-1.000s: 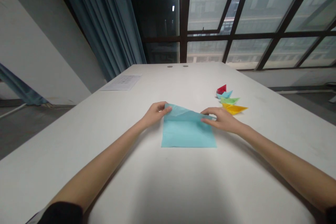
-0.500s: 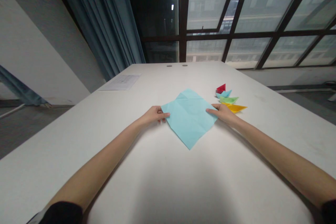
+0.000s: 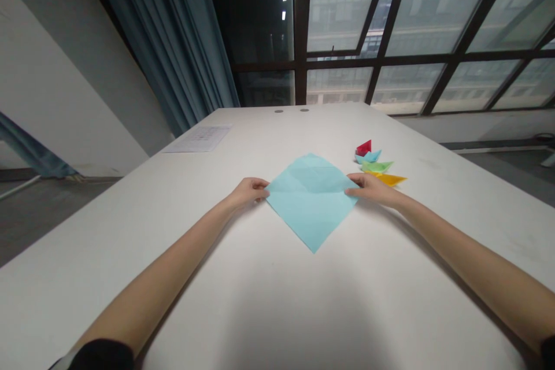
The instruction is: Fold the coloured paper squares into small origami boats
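Observation:
A light blue square of paper (image 3: 311, 199) is turned cornerwise, one point toward me, over the white table. My left hand (image 3: 250, 191) pinches its left corner between thumb and fingers. Its right corner is pinched by my right hand (image 3: 366, 188). A faint crease runs across the sheet from side to side. Just beyond my right hand stand folded paper boats: a yellow one (image 3: 390, 179), a green one (image 3: 378, 167), a blue one (image 3: 368, 156) and a red one (image 3: 364, 148).
The white table (image 3: 277, 306) stretches away toward the windows (image 3: 340, 6). A printed sheet (image 3: 199, 138) lies at its far left edge. Two round grommets (image 3: 304, 110) show at the far end. A blue curtain (image 3: 173, 34) hangs behind on the left.
The paper looks flatter and tauter, its crease now running level between the corners. My left hand has shifted slightly left, to the corner's tip. Both hands still hold the sheet.

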`<state>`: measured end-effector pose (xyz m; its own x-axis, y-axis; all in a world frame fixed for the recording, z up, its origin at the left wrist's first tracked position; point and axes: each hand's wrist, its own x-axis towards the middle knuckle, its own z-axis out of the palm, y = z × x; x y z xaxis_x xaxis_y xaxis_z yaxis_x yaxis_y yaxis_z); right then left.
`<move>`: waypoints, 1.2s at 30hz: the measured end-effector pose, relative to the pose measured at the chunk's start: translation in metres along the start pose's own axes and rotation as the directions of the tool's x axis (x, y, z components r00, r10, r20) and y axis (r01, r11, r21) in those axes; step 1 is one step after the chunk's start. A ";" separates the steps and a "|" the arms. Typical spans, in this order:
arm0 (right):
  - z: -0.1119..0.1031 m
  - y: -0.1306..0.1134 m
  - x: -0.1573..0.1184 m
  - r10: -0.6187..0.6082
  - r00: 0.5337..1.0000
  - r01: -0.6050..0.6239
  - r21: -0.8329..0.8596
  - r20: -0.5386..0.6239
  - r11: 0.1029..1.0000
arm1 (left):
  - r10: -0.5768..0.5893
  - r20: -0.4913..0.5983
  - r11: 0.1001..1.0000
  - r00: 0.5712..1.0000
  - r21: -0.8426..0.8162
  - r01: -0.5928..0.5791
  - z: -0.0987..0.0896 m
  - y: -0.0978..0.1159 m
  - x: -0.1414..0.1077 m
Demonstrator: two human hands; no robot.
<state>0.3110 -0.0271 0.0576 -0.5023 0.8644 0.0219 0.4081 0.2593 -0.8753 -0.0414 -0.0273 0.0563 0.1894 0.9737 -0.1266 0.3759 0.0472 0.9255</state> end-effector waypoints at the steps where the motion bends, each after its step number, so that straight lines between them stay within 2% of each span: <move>1: -0.001 0.001 0.001 -0.012 1.000 0.012 -0.021 -0.011 1.000 | 0.008 -0.017 1.000 1.000 0.027 -0.008 -0.001 0.000 0.000; 4: -0.003 0.005 0.001 -0.052 0.997 0.045 -0.135 -0.051 0.990 | 0.058 -0.040 0.989 0.998 0.138 -0.052 -0.003 -0.004 0.001; 6: -0.003 0.007 -0.001 -0.094 0.994 0.077 -0.245 -0.059 0.966 | 0.109 -0.045 0.952 0.993 0.291 -0.092 -0.005 -0.007 0.001; 8: -0.004 0.008 -0.003 -0.142 0.990 0.124 -0.363 -0.023 0.923 | 0.183 -0.040 0.872 0.982 0.467 -0.144 -0.008 -0.009 0.001; 11: -0.003 0.006 -0.005 -0.185 0.981 0.186 -0.552 0.058 0.813 | 0.295 0.049 0.693 0.954 0.677 -0.249 -0.008 -0.006 -0.002; 14: 0.006 -0.002 -0.007 -0.211 0.976 0.191 -0.699 0.058 0.689 | 0.384 0.061 0.515 0.921 0.814 -0.268 0.006 -0.001 -0.010; 15: 0.013 -0.006 -0.007 -0.228 0.972 0.200 -0.714 0.058 0.671 | 0.414 0.052 0.487 0.909 0.831 -0.270 0.015 0.001 -0.014; 17: 0.030 -0.014 -0.009 -0.260 0.961 0.249 -0.700 0.093 0.670 | 0.444 0.135 0.453 0.886 0.819 -0.352 0.035 0.002 -0.023; 19: 0.049 -0.020 -0.011 -0.237 0.959 0.280 -0.657 0.157 0.700 | 0.399 0.262 0.431 0.879 0.792 -0.432 0.054 0.002 -0.032; 21: 0.065 -0.022 -0.014 -0.170 0.958 0.281 -0.621 0.232 0.732 | 0.307 0.348 0.428 0.885 0.781 -0.456 0.067 -0.001 -0.039; 24: 0.075 -0.017 -0.017 -0.078 0.939 0.279 -0.606 0.336 0.745 | 0.197 0.414 0.410 0.889 0.789 -0.458 0.072 -0.007 -0.042; 27: 0.070 -0.009 -0.022 -0.033 0.927 0.274 -0.613 0.374 0.741 | 0.135 0.410 0.409 0.902 0.806 -0.428 0.066 -0.011 -0.040; 30: 0.061 -0.006 -0.027 -0.023 0.926 0.268 -0.614 0.376 0.742 | 0.077 0.353 0.419 0.932 0.837 -0.352 0.060 -0.012 -0.039; 33: 0.055 -0.010 -0.028 -0.063 0.941 0.265 -0.611 0.332 0.746 | 0.050 0.333 0.426 0.942 0.846 -0.321 0.057 -0.012 -0.039; 36: 0.051 -0.019 -0.026 -0.129 0.945 0.294 -0.609 0.301 0.736 | 0.053 0.363 0.437 0.930 0.829 -0.349 0.056 -0.012 -0.038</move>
<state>0.2774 -0.0767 0.0485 -0.7567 0.6537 -0.0120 0.6170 0.7079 -0.3438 -0.0021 -0.0772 0.0296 0.5257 0.8272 -0.1986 0.8503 -0.5036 0.1530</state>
